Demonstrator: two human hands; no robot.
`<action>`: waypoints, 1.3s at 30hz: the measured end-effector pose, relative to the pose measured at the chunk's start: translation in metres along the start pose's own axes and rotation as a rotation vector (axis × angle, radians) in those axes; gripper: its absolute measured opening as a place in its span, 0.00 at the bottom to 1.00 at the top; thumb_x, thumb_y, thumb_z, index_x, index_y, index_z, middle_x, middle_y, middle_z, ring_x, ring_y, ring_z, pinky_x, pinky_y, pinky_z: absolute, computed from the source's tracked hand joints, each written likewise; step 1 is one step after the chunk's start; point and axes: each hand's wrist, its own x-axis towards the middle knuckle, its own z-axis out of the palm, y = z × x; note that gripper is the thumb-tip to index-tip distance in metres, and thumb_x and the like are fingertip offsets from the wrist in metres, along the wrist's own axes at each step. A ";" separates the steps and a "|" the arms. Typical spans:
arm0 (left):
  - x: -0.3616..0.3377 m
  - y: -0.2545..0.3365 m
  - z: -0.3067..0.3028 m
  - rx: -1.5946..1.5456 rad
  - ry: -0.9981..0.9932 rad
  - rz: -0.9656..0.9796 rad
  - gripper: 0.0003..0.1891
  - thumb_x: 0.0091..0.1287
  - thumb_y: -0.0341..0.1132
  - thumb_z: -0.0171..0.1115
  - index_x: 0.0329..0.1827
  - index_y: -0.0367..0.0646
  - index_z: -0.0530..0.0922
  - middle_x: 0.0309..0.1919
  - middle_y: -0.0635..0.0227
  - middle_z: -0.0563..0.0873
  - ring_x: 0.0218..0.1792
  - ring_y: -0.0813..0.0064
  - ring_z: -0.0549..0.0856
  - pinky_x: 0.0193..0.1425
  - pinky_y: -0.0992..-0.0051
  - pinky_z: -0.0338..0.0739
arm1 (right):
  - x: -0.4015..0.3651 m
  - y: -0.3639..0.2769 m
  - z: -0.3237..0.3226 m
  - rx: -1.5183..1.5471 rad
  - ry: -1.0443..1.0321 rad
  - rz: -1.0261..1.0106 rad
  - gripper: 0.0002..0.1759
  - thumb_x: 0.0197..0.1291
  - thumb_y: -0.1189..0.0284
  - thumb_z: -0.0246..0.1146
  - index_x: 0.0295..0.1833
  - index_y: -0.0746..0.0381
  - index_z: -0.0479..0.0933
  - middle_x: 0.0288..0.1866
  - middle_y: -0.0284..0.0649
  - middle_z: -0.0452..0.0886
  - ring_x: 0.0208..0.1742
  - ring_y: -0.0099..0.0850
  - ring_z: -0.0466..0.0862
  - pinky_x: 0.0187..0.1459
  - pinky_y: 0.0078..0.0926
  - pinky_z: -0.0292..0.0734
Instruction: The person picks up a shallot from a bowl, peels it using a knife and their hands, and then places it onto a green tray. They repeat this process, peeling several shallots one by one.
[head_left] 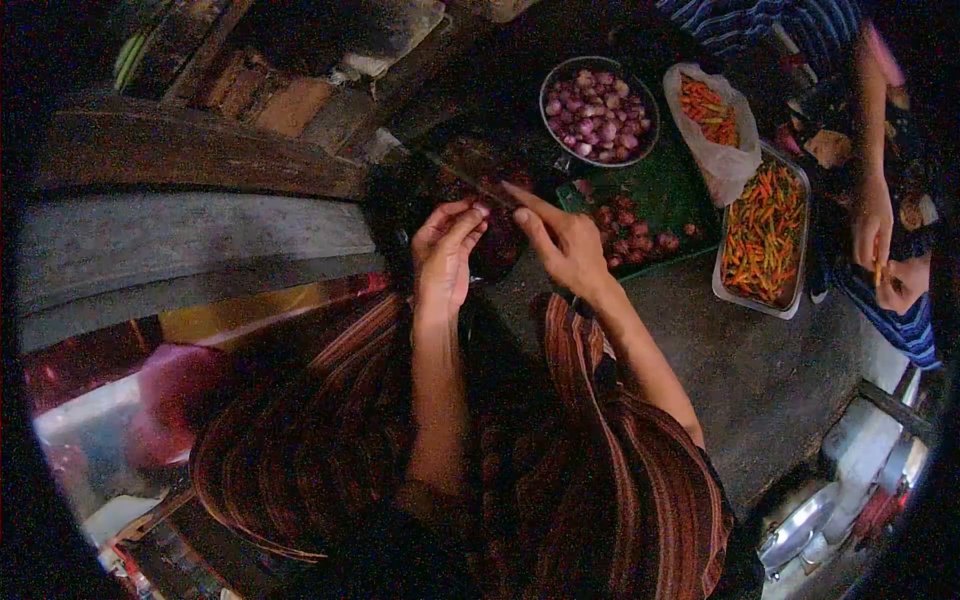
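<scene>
The left hand point(447, 245) had its fingers drawn narrow, pinching what looked like a small shallot point(481, 210) at their tips. The right hand point(575, 245) held a knife point(465, 178), its fingers closed around the handle end and the blade slanting up and away to the left, just beyond the left fingertips. The handle itself was hidden by the hand. Both hands hung above a dark, round shape too dim to make out.

Just beyond the right hand, a green tray point(668, 185) held loose reddish bulbs, some of them close to the right wrist. A round bowl point(600, 112) full of purple shallots stood at its far edge. On the right, a plastic bag point(735, 165) of orange chilies lay across the tray's far right corner and reached the upper end of a metal tray point(788, 310) heaped with red, orange and green chilies, partly covering that end. Past the metal tray, a co-worker's hands point(875, 225) held a small orange chili point(878, 273). Metal pans point(800, 520) lay well apart, at the lower right.
</scene>
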 end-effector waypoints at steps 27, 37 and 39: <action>-0.002 0.006 0.007 -0.016 -0.057 -0.005 0.08 0.61 0.22 0.59 0.43 0.30 0.76 0.39 0.56 0.83 0.43 0.66 0.83 0.54 0.64 0.80 | 0.003 0.006 0.000 -0.045 0.041 -0.075 0.19 0.66 0.56 0.48 0.52 0.51 0.78 0.33 0.49 0.82 0.30 0.48 0.81 0.33 0.41 0.76; 0.001 0.005 0.002 -0.017 0.003 0.005 0.12 0.60 0.23 0.59 0.47 0.34 0.74 0.41 0.60 0.82 0.45 0.67 0.82 0.55 0.62 0.78 | 0.003 0.014 0.006 -0.172 0.128 -0.051 0.19 0.60 0.56 0.56 0.52 0.55 0.77 0.31 0.52 0.81 0.31 0.50 0.81 0.33 0.43 0.76; 0.001 0.004 0.000 -0.028 -0.032 0.021 0.13 0.61 0.24 0.58 0.49 0.34 0.73 0.43 0.59 0.82 0.47 0.65 0.82 0.56 0.61 0.77 | 0.005 0.020 0.009 -0.187 0.143 -0.111 0.20 0.59 0.57 0.57 0.53 0.55 0.76 0.32 0.52 0.81 0.31 0.50 0.81 0.33 0.43 0.76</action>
